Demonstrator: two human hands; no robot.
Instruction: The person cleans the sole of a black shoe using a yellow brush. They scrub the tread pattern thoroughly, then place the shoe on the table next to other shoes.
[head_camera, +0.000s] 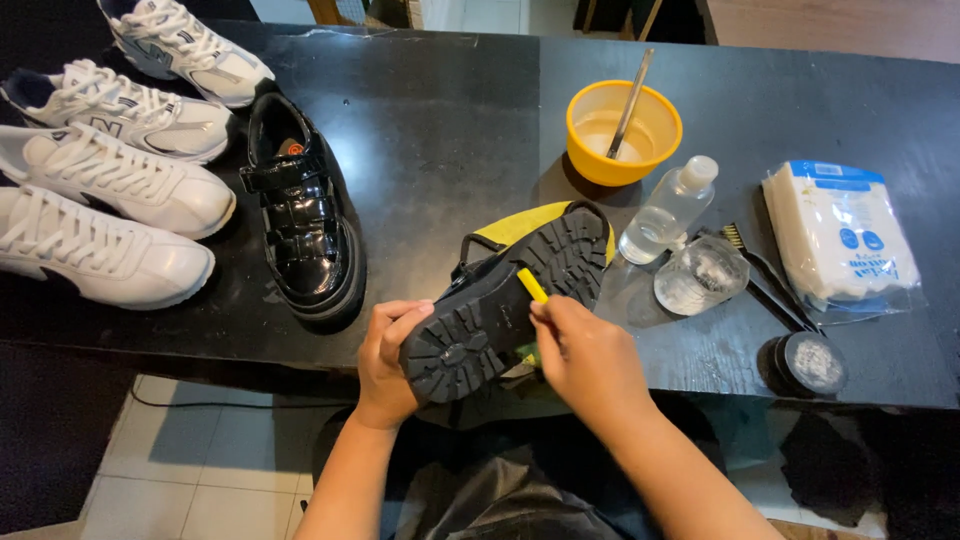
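While the left hand (385, 362) grips the heel end of an upturned black shoe (505, 300), fingers closed around its edge, the right hand (585, 355) pinches a thin yellow tool (532, 285) against the lugged sole, fingers closed on its handle. The shoe is held over the near edge of the black bench (450, 130), above a yellow cloth (520, 225). To do this well, it seems wise to keep the shoe steady and work the tip along each groove with short strokes, angled away from the holding fingers. Counted: four white sneakers (100, 190) at the far left, one glossy black shoe (300, 215) beside them, one yellow bowl (622, 130) with a metal utensil standing in it, one clear bottle (668, 212), one clear glass (700, 275), one white plastic-wrapped pack (840, 235), one small round tin (812, 362), and dark brushes (770, 285), whose number I cannot tell.
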